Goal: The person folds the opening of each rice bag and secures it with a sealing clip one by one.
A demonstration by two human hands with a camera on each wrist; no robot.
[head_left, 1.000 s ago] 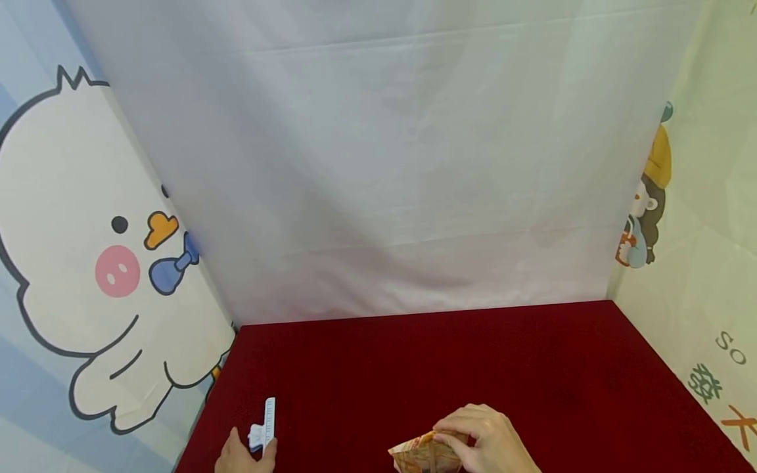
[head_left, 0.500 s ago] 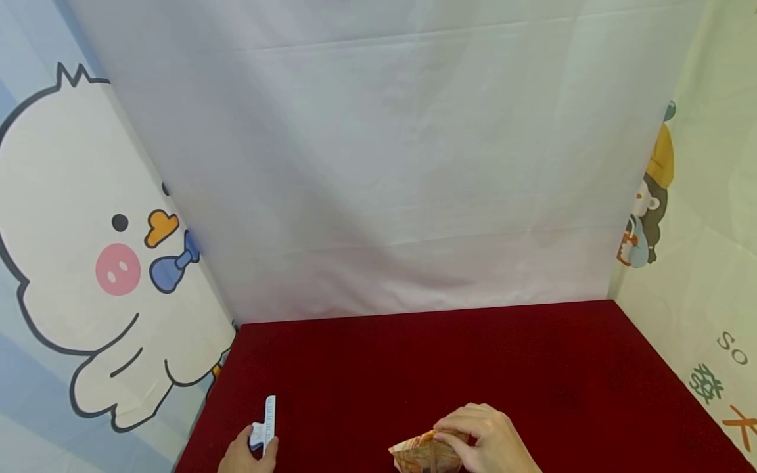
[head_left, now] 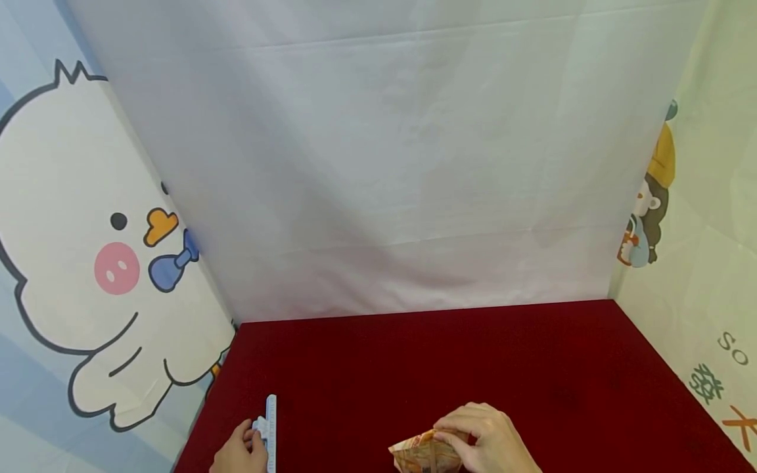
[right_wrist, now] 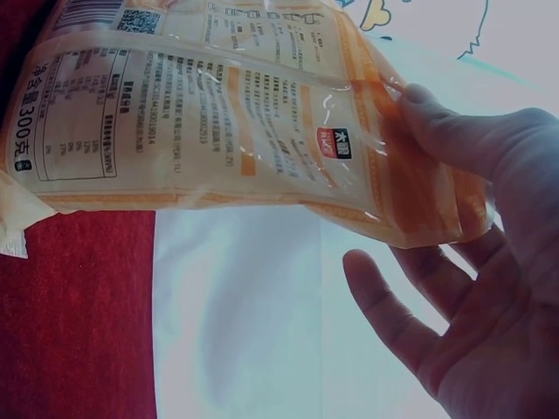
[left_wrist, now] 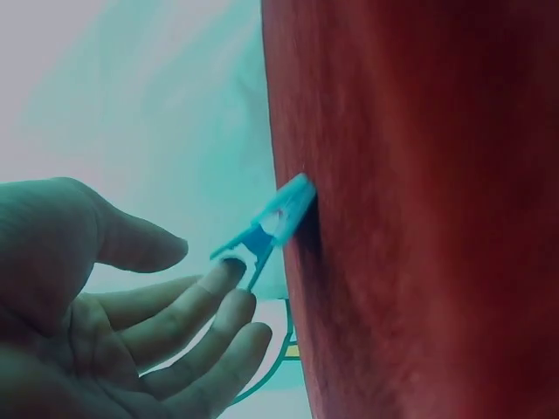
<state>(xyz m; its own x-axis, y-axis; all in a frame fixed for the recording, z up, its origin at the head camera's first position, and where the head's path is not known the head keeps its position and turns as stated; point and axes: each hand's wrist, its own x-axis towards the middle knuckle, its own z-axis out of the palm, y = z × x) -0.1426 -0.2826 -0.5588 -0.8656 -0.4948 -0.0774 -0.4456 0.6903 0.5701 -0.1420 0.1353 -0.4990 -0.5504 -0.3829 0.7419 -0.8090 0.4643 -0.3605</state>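
Note:
A pale blue bag clip (head_left: 271, 433) with a long bar is at the left front of the table. My left hand (head_left: 238, 452) is at its handle side; in the left wrist view a fingertip reaches the lever of the clip (left_wrist: 284, 214), while the thumb stands apart from it. My right hand (head_left: 487, 439) pinches the top edge of an orange and cream plastic food bag (head_left: 424, 454) at the front middle. In the right wrist view, printed text and a barcode cover the bag (right_wrist: 201, 113), and thumb and fingers grip its orange end. The bag's lower part leaves the head view.
A dark red cloth (head_left: 426, 361) covers the table. White fabric (head_left: 414, 164) hangs behind it, a duck-printed curtain (head_left: 65, 197) stands along the left side, and a pale printed curtain (head_left: 704, 263) along the right.
My left fingers have drawn in to the clip's handle, and the clip has turned so its bar looks narrower. The right hand and the bag have stayed in place.

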